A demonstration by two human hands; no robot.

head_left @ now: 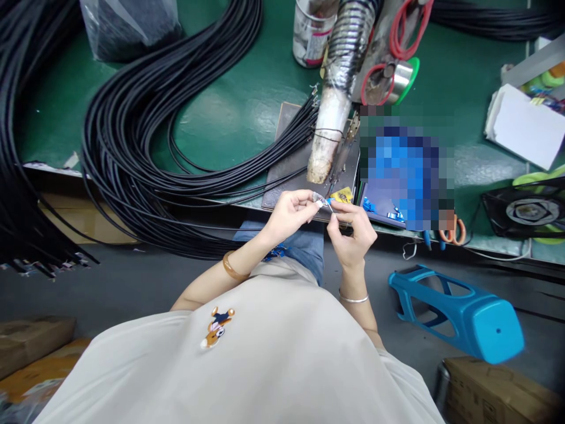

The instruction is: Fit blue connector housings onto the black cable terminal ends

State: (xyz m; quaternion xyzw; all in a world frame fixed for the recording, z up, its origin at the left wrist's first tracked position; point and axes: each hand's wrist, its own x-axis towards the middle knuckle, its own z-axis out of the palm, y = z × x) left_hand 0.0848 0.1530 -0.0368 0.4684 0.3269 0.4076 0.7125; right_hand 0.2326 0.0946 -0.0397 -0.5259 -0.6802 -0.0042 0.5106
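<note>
My left hand (294, 213), with a brown bangle on its wrist, pinches a small whitish piece at the table's front edge. Close to its right, my right hand (352, 231) is closed on a thin silvery piece, its fingertips almost touching the left ones. A small blue part shows between the fingertips; its details are too small to tell. Just behind the hands are a yellow label (342, 195) and a dark board (282, 191). A bundle of black cables (128, 135) curves over the green table (220, 112), several stripped ends lying on the board.
A taped duct nozzle (324, 141) hangs behind the hands. To the right are a tray with blue parts (375, 209), orange-handled scissors (454, 229) and a black fan (529, 211). A can (312, 35) stands at the back. A blue stool (463, 312) lies below the table's right side.
</note>
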